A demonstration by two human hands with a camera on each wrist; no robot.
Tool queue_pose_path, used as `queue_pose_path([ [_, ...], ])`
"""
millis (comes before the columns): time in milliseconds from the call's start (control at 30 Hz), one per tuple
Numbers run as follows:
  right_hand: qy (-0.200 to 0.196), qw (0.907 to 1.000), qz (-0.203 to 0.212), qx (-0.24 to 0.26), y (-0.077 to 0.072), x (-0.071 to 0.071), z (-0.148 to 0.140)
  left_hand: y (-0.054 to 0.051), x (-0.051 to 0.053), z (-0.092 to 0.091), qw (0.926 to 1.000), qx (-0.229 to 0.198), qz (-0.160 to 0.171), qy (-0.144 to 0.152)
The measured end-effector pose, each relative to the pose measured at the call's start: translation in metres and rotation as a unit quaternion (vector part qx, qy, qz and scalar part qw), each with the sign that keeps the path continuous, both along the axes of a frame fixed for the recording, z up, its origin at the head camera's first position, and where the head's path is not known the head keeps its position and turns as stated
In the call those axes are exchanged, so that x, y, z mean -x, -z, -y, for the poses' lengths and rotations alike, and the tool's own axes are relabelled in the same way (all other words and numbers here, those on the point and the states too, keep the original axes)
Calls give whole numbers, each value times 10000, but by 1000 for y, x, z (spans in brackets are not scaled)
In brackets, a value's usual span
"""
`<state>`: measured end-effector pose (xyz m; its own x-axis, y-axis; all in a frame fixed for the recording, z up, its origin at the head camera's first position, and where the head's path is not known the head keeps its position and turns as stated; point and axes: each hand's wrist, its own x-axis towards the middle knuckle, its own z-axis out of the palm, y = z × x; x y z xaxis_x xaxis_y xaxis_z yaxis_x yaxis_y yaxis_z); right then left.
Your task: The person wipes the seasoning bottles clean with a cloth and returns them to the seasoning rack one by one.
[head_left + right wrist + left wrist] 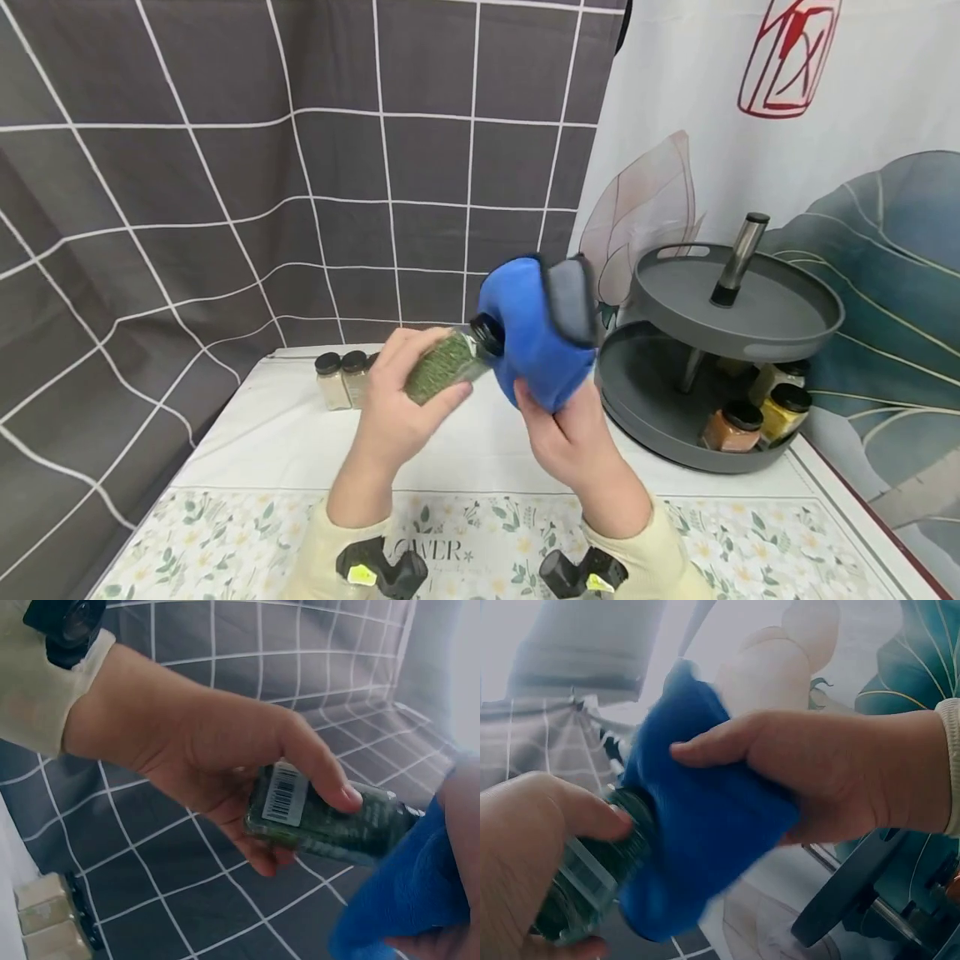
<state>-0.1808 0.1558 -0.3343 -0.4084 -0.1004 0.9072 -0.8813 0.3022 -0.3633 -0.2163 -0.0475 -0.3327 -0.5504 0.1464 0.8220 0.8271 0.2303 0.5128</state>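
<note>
A jar of green dried herbs (444, 367) with a black lid lies tilted in my left hand (393, 400), its lid end toward the right. My right hand (573, 433) grips a blue cloth (528, 333) with a grey, black-edged part, and the cloth touches the jar's lid. In the left wrist view the right thumb presses on the blue cloth (705, 802) beside the jar (592, 877). A barcode label shows on the jar (330, 817) in the right wrist view, between the left thumb and fingers.
Several black-lidded jars (332, 382) stand at the back left of the white table (480, 450). At the right is a two-tier dark grey turntable (738, 317), with an orange-brown jar (732, 427) and a yellow jar (783, 412) on its lower tier. A grey checked curtain (427, 158) hangs behind.
</note>
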Motion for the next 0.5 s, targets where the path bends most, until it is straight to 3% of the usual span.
queue_pose_path([
  [67,-184,9998,17,-120,1,1,0,-2,-2,-1,9984,389,-421,-13],
  [167,-542,9947,865,133,2,-1,1,-3,-3,-2,9945,614,-853,22],
  [233,-619,9840,1592,513,3,-3,2,-4,-4,-1,9960,518,-723,16],
  [300,-504,9727,2135,756,5,-5,4,-4,-6,-1,9992,349,-201,23],
  [400,-152,9775,2032,552,9,-3,8,-4,-10,-2,9985,234,499,-58],
  [433,-55,9821,1833,421,10,-2,9,-4,-11,-3,9980,285,550,-88],
  [500,124,9875,1551,229,10,-2,10,-4,-11,-3,9983,517,237,-153],
])
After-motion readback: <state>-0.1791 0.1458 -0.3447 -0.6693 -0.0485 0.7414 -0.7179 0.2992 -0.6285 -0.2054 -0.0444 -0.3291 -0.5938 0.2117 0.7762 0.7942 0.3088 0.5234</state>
